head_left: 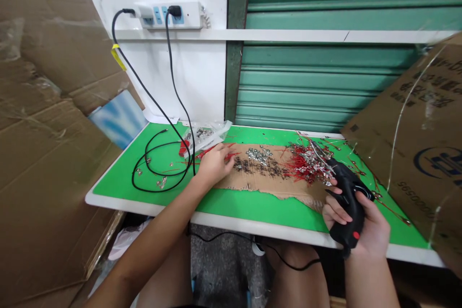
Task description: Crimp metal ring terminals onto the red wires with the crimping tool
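Note:
My right hand (pixel 355 221) grips a black soldering gun (pixel 348 197), its fingers wrapped round the handle by the trigger. The gun's tip points up and left, over a heap of red wires with silver metal terminals (pixel 310 161). My left hand (pixel 216 164) is at the left end of a cardboard strip (pixel 238 183), its fingers curled over loose red wires (pixel 207 151). How many wires it holds is hidden. Small silver terminals (pixel 258 155) lie in a cluster on the cardboard between my hands, beside many dark marks.
A clear plastic bag of metal parts (pixel 205 135) lies behind my left hand. Black cables (pixel 169 62) hang from a wall power strip (pixel 187 14) onto the green tabletop (pixel 119 173). Large cardboard boxes flank the table at left (pixel 46 130) and right (pixel 415 144).

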A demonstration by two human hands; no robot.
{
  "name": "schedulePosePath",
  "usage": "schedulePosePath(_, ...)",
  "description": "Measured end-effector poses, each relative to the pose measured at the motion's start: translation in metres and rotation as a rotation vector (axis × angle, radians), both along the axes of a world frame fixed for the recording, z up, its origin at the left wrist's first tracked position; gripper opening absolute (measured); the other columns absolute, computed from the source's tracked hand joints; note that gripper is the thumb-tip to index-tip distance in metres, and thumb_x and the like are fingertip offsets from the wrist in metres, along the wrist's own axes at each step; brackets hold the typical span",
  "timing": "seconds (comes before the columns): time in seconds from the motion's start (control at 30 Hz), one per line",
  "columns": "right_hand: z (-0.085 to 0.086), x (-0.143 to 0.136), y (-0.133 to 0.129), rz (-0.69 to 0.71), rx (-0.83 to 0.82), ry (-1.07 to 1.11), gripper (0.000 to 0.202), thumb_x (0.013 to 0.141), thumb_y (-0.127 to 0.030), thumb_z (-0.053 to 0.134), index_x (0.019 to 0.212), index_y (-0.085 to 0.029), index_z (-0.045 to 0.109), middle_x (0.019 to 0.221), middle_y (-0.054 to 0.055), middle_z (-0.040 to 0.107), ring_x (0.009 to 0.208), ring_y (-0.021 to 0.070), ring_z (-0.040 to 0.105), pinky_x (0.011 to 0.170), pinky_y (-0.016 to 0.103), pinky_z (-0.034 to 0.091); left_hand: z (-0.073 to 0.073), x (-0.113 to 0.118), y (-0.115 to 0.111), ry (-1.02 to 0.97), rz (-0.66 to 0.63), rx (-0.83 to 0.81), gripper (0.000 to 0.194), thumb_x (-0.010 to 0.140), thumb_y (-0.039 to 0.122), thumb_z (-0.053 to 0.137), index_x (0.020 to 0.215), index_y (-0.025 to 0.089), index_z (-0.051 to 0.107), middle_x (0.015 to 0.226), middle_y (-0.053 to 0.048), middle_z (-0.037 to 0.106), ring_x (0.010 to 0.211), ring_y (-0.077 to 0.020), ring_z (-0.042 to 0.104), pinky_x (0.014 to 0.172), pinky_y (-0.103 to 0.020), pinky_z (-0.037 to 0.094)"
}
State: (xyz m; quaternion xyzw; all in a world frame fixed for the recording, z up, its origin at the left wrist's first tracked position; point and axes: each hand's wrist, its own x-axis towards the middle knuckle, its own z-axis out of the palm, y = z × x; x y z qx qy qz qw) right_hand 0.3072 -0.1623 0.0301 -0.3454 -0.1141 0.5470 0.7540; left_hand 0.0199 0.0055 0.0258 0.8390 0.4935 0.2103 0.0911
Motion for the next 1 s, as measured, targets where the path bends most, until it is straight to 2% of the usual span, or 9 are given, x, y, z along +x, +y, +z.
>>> schedulePosePath(0.1, 0.001, -0.001, 0.001, -0.007, -0.015, -0.017, 0.034, 0.073, -0.023, 0.076, 0.104, -0.011, 0.072, 0.079, 0.001, 0.054, 0.043, 0.0028, 0.028, 0.034, 0.014, 0.045, 0.000, -0.001, 0.004, 0.082, 0.102, -0.054, 0.031, 0.097, 0.032, 0.057, 0.116, 0.017, 0.076, 0.111, -0.012, 0.072, 0.098, -0.0237, 0.070, 0.088, -0.032, 0.055)
schedulePosePath(0.23, 0.003, -0.002, 0.003, -0.021, -0.027, -0.041, 0.032, 0.072, -0.023, 0.075, 0.102, -0.010, 0.072, 0.077, 0.002, 0.053, 0.043, 0.0027, 0.026, 0.033, 0.013, 0.044, 0.000, -0.001, 0.006, 0.127, 0.124, -0.110, 0.027, 0.098, 0.028, 0.054, 0.100, 0.017, 0.078, 0.102, -0.011, 0.074, 0.093, -0.0231, 0.070, 0.083, -0.031, 0.054)
schedulePosePath(0.3, 0.004, -0.002, 0.003, -0.021, -0.032, -0.053, 0.031, 0.072, -0.023, 0.074, 0.100, -0.011, 0.072, 0.078, 0.001, 0.052, 0.043, 0.0027, 0.025, 0.033, 0.013, 0.044, 0.000, -0.001, 0.007, 0.112, 0.127, -0.111, 0.025, 0.097, 0.026, 0.054, 0.099, 0.017, 0.077, 0.103, -0.011, 0.074, 0.095, -0.0225, 0.070, 0.083, -0.029, 0.054)
schedulePosePath(0.5, 0.008, -0.004, 0.003, -0.003, -0.040, -0.126, 0.035, 0.065, -0.021, 0.076, 0.097, -0.010, 0.070, 0.078, 0.000, 0.051, 0.043, 0.0014, 0.024, 0.034, 0.013, 0.044, 0.004, 0.003, 0.007, 0.117, 0.159, -0.154, 0.025, 0.100, 0.026, 0.051, 0.108, 0.016, 0.073, 0.115, -0.011, 0.073, 0.099, -0.0230, 0.071, 0.087, -0.030, 0.055)
schedulePosePath(0.67, 0.010, -0.006, 0.003, -0.015, -0.056, -0.145, 0.037, 0.062, -0.022, 0.078, 0.097, -0.009, 0.070, 0.079, 0.000, 0.050, 0.045, 0.0011, 0.023, 0.035, 0.013, 0.042, 0.006, 0.003, 0.004, 0.180, 0.196, -0.148, 0.029, 0.104, 0.030, 0.045, 0.114, 0.017, 0.069, 0.121, -0.013, 0.071, 0.101, -0.0260, 0.072, 0.084, -0.034, 0.057)
schedulePosePath(0.8, 0.013, -0.009, 0.001, -0.031, -0.075, -0.164, 0.034, 0.065, -0.023, 0.078, 0.096, -0.012, 0.072, 0.080, 0.001, 0.049, 0.046, 0.0017, 0.021, 0.036, 0.013, 0.041, 0.005, 0.003, 0.005, 0.170, 0.162, -0.064, 0.031, 0.106, 0.029, 0.040, 0.116, 0.016, 0.066, 0.120, -0.013, 0.069, 0.102, -0.0269, 0.070, 0.081, -0.035, 0.057)
schedulePosePath(0.93, 0.015, -0.011, -0.001, -0.031, -0.083, -0.167, 0.029, 0.069, -0.025, 0.078, 0.095, -0.014, 0.072, 0.082, 0.002, 0.048, 0.047, 0.0029, 0.025, 0.038, 0.014, 0.040, 0.005, 0.001, 0.006, 0.153, 0.059, 0.134, 0.026, 0.105, 0.024, 0.042, 0.110, 0.012, 0.065, 0.114, -0.016, 0.068, 0.112, -0.0285, 0.064, 0.092, -0.037, 0.054)
schedulePosePath(1.0, 0.014, -0.011, -0.002, -0.014, -0.076, -0.177, 0.025, 0.074, -0.027, 0.076, 0.096, -0.015, 0.073, 0.084, 0.002, 0.048, 0.048, 0.0037, 0.026, 0.039, 0.015, 0.040, 0.004, -0.002, 0.005, 0.126, 0.004, 0.135, 0.024, 0.104, 0.022, 0.043, 0.108, 0.012, 0.064, 0.109, -0.016, 0.069, 0.106, -0.0277, 0.065, 0.092, -0.038, 0.054)
